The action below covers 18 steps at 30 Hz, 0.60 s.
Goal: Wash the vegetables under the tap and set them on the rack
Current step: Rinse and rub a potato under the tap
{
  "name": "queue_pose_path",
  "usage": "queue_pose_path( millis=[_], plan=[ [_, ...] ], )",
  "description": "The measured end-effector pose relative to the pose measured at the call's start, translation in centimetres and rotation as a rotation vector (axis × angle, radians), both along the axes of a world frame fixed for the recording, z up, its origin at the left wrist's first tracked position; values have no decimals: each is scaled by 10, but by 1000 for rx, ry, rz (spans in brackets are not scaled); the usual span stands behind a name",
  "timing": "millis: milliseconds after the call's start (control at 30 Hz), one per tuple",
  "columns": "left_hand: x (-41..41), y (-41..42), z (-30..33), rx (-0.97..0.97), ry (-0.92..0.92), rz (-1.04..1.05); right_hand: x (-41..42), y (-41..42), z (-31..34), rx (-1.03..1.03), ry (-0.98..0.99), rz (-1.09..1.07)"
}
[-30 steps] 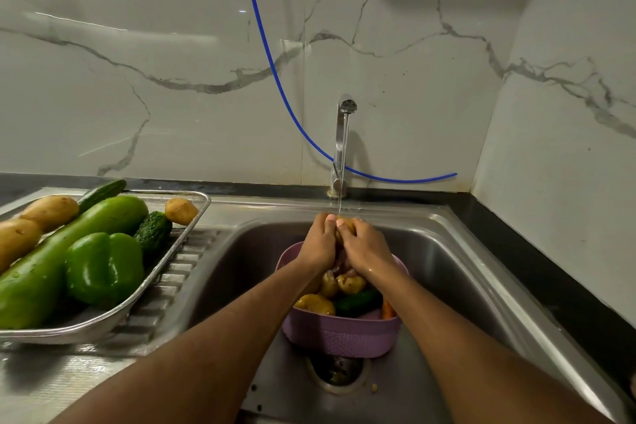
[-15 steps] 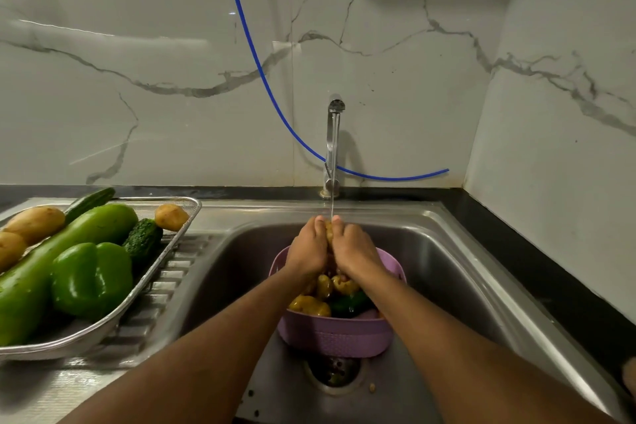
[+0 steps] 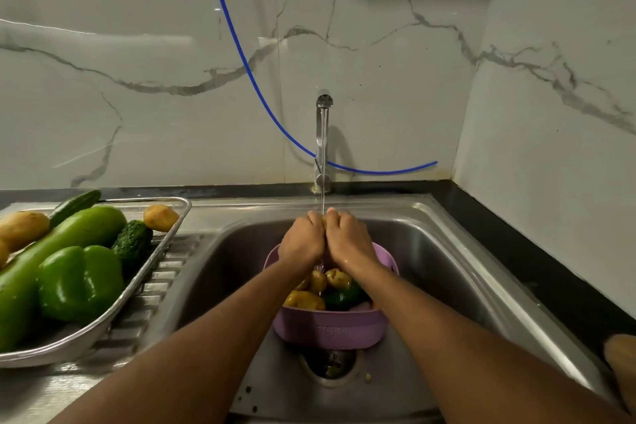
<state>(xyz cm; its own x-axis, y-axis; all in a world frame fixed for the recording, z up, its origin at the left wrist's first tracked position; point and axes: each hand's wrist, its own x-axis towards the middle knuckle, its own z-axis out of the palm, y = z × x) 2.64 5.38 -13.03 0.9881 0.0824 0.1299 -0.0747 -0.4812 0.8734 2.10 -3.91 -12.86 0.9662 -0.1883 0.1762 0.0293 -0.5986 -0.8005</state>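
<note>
Fingers of left hand (image 3: 302, 240) and right hand (image 3: 347, 240) curled together round small potato (image 3: 324, 219), mostly hidden, under tap (image 3: 322, 144) stream. Below: purple basket (image 3: 330, 330) of potatoes, cucumber, in sink (image 3: 447, 251). Rack (image 3: 144, 282) left on tabletop holds green pepper (image 3: 79, 282), marrow (image 3: 69, 237).

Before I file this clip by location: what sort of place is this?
Most likely a home kitchen: a steel sink with a running tap, marble-look wall tiles, and a metal rack of vegetables on the drainboard.
</note>
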Motion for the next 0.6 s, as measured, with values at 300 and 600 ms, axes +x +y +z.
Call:
queue_pose_path(
  millis=[300,600],
  plan=[
    [-4,19,-11,591,-454,27,-10,3,12,712,571,40],
    [1,-3,10,-189,134,-8,-4,0,-2,-59,-120,-138]
  ],
)
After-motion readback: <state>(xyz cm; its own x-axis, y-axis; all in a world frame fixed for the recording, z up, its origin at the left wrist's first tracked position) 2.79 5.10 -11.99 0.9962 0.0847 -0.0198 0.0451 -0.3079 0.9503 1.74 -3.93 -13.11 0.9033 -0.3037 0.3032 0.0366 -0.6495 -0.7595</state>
